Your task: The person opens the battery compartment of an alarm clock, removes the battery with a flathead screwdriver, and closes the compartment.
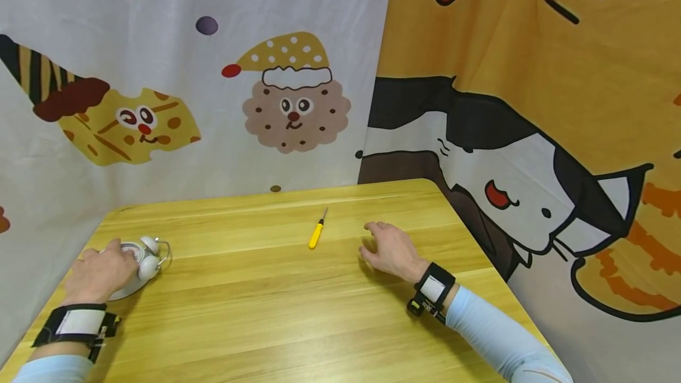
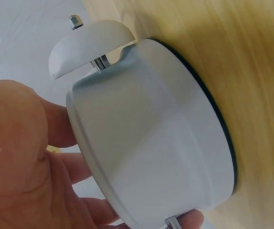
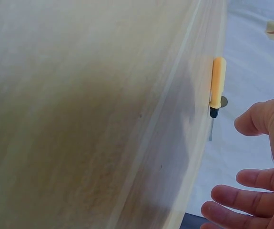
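Note:
At the left of the table, my left hand (image 1: 101, 270) holds a white twin-bell alarm clock (image 2: 141, 129) from above. The clock lies on its flat side, with its bells (image 1: 149, 266) and metal handle pointing right in the head view. In the left wrist view, fingers (image 2: 98, 210) reach around the clock's body, and one fingertip shows beside a short metal leg. My right hand (image 1: 395, 251) hovers over the right half of the table, fingers spread and loosely bent, holding nothing. To its left lies a screwdriver (image 1: 316, 235) with a yellow handle, its metal tip pointing away.
The wooden table (image 1: 255, 312) has a light yellow grain and rounded far corners. Behind it hangs a white cloth (image 1: 175, 64) with cartoon food figures. On the right is an orange cloth (image 1: 511, 46) with a cartoon cat, close to the table's edge.

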`<state>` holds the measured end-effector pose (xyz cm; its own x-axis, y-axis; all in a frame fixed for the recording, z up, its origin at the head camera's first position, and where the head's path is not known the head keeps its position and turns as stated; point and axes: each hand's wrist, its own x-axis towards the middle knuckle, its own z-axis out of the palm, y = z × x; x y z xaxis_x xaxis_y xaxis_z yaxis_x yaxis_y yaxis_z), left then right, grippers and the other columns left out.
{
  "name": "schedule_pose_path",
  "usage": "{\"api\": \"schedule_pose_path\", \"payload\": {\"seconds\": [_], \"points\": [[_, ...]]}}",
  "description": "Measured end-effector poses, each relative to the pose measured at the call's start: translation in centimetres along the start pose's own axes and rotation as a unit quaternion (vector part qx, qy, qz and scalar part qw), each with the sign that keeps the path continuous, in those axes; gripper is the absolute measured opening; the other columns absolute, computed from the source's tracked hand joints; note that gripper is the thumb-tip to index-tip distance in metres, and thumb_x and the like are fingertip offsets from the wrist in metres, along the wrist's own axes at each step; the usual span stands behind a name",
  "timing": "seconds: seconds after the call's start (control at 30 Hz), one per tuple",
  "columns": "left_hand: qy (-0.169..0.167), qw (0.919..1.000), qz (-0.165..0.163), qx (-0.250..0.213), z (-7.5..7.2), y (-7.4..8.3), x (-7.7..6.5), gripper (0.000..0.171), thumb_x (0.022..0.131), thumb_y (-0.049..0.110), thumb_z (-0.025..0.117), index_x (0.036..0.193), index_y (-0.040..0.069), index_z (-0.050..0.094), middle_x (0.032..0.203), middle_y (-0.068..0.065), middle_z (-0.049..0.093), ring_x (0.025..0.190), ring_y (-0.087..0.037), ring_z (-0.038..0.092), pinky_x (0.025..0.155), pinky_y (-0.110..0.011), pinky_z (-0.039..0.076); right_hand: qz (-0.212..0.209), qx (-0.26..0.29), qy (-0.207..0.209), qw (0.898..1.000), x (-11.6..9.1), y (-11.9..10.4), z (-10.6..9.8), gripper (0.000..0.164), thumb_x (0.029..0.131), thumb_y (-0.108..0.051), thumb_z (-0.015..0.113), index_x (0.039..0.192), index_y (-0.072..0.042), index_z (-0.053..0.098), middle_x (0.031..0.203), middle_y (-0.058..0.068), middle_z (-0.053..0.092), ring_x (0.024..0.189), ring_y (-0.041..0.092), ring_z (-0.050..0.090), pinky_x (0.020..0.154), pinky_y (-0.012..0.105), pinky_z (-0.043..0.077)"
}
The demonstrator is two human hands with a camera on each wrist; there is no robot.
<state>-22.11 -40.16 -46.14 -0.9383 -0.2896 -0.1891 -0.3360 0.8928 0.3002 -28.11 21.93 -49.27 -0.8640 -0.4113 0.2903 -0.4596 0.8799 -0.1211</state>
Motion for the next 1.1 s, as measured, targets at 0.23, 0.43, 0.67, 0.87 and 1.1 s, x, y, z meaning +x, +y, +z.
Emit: {"api": "schedule_pose_path", "payload": {"seconds": [0.23, 0.43, 0.67, 0.87, 1.1], "points": [[-0.007, 0.9999, -0.008, 0.002, -0.08, 0.07, -0.15, 0.069, 0.112, 0.032, 0.034, 0.163, -0.015, 0.026, 0.142, -0.065, 0.028, 0.127, -0.083, 0.033, 0.099, -0.087, 0.041, -0.001, 0.002, 0.004, 1.000, -0.04, -0.11, -0.09, 0.058, 0.100, -0.043, 0.082, 0.143, -0.007, 0.070, 0.129, 0.016, 0.082, 0.098, 0.026, 0.080, 0.083, 0.042, 0.068], [-0.003, 0.9999, -0.011, 0.010, 0.04, 0.23, -0.23, 0.070, 0.106, 0.025, 0.039, 0.161, -0.015, 0.027, 0.138, -0.064, 0.032, 0.125, -0.082, 0.037, 0.097, -0.085, 0.043, -0.001, 0.011, 0.000, 1.000, -0.03, -0.30, -0.25, 0.057, 0.100, -0.042, 0.082, 0.142, -0.006, 0.070, 0.121, 0.013, 0.082, 0.066, 0.008, 0.056, 0.061, 0.026, 0.052], [0.010, 0.9998, -0.005, 0.015, 0.13, 0.13, -0.18, 0.073, 0.100, 0.022, 0.047, 0.158, -0.017, 0.029, 0.130, -0.063, 0.037, 0.120, -0.081, 0.043, 0.089, -0.078, 0.046, -0.008, 0.011, -0.005, 1.000, 0.11, -0.46, -0.32, 0.056, 0.101, -0.043, 0.081, 0.141, -0.007, 0.070, 0.117, 0.012, 0.082, 0.064, 0.006, 0.052, 0.057, 0.021, 0.045], [0.014, 0.9998, 0.005, 0.015, 0.02, 0.00, -0.28, 0.073, 0.097, 0.021, 0.049, 0.157, -0.018, 0.032, 0.131, -0.062, 0.040, 0.118, -0.080, 0.046, 0.086, -0.074, 0.046, -0.009, 0.014, -0.005, 1.000, 0.18, -0.59, -0.25, 0.055, 0.101, -0.043, 0.081, 0.141, -0.007, 0.070, 0.116, 0.012, 0.082, 0.066, 0.007, 0.054, 0.058, 0.023, 0.046], [0.010, 0.9997, 0.008, 0.019, -0.02, 0.12, -0.30, 0.071, 0.096, 0.019, 0.048, 0.154, -0.019, 0.035, 0.132, -0.060, 0.043, 0.115, -0.076, 0.049, 0.090, -0.075, 0.045, -0.018, 0.012, 0.005, 1.000, 0.31, -0.68, 0.02, 0.054, 0.101, -0.043, 0.081, 0.140, -0.007, 0.071, 0.118, 0.013, 0.083, 0.074, 0.010, 0.062, 0.066, 0.030, 0.057]]}}
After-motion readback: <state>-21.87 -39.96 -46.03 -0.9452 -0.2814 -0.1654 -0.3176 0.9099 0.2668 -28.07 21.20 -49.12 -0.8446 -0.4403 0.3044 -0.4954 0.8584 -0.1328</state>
